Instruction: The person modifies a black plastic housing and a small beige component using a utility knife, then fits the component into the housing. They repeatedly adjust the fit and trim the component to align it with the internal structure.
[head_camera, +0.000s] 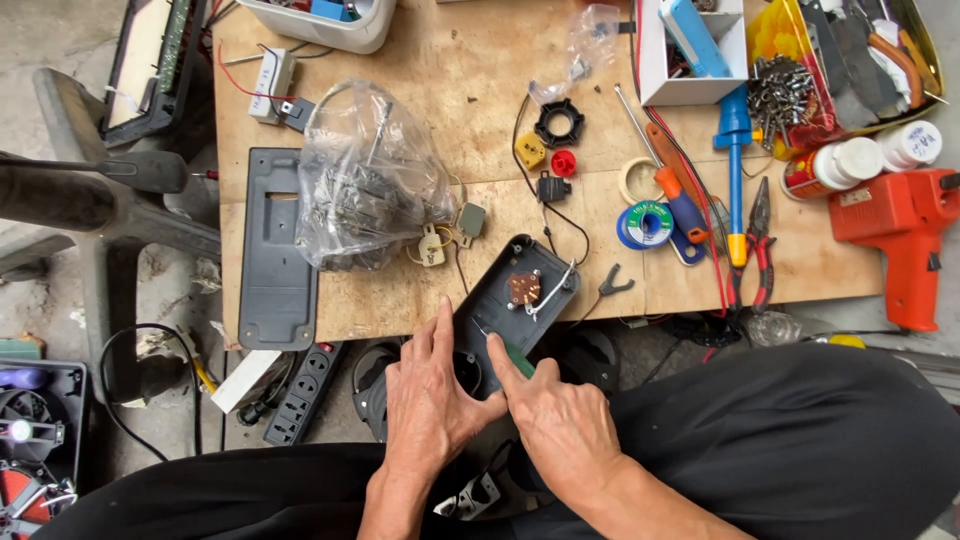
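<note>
A wooden board (440, 120) fills the top and middle of the frame and works as a table. It sits low over a gray, dirty floor (60, 290). A black power strip (303, 392) lies on the floor at the lower left. On the right side of the board are an orange tool shaped like a gun (900, 225), red pliers (760, 245) and a blue screwdriver (735, 150). A clear plastic bag (370, 180) full of dark parts sits in the middle, beside a flat gray plate (275, 250).

The dark plastic case (515, 295) lies at the bottom middle, half on the board's edge and half over the person's lap. It is open, with a small brown round part inside.

The left hand (430, 400) rests on the case with fingers spread. The right hand (560, 420) pinches a green-handled screwdriver (515, 357) against the case.
</note>
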